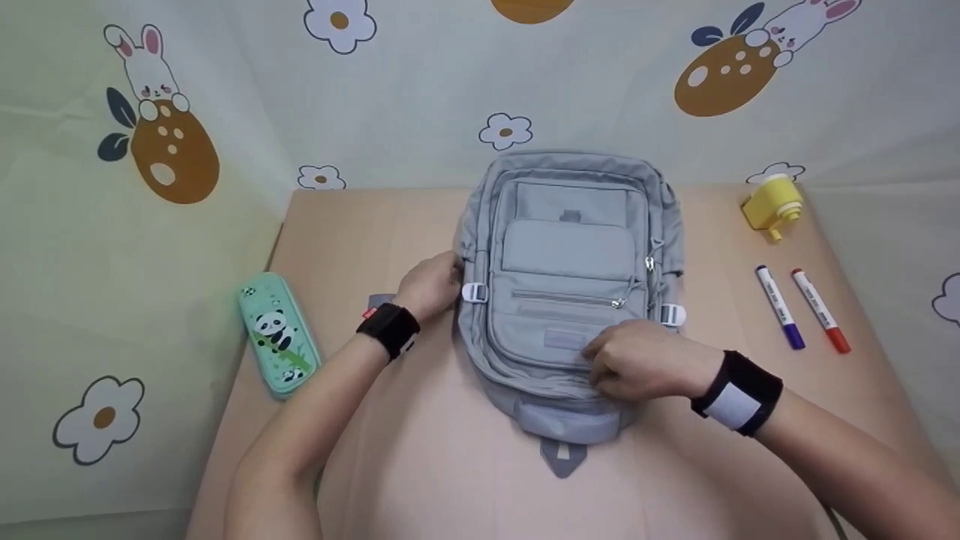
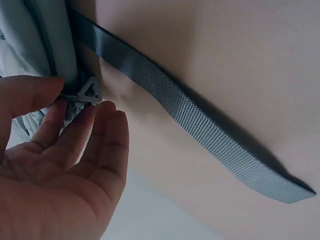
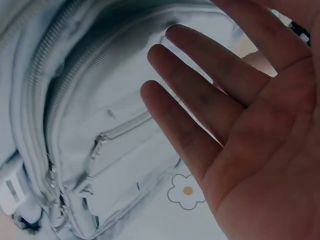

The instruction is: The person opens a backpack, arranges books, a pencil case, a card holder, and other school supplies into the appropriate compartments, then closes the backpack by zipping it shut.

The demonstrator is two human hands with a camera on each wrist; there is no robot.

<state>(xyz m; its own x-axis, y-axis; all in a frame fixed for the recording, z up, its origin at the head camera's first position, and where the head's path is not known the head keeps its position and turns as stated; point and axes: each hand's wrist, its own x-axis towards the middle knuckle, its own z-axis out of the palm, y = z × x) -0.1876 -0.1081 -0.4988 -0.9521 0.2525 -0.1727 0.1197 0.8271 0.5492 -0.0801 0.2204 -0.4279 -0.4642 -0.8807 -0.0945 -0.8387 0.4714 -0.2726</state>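
A grey backpack lies front side up on the table. At its left side my left hand pinches a zipper pull with a triangular end, between thumb and fingers in the left wrist view. A dark webbing strap stretches out from the bag beside that hand. Over the bag's lower right front is my right hand; its fingers are extended and loosely spread in the right wrist view, holding nothing. Whether they touch the fabric I cannot tell.
A green panda pencil case lies at the table's left edge. To the right are a blue marker, a red marker and a yellow pencil sharpener. Patterned cloth hangs behind and at both sides.
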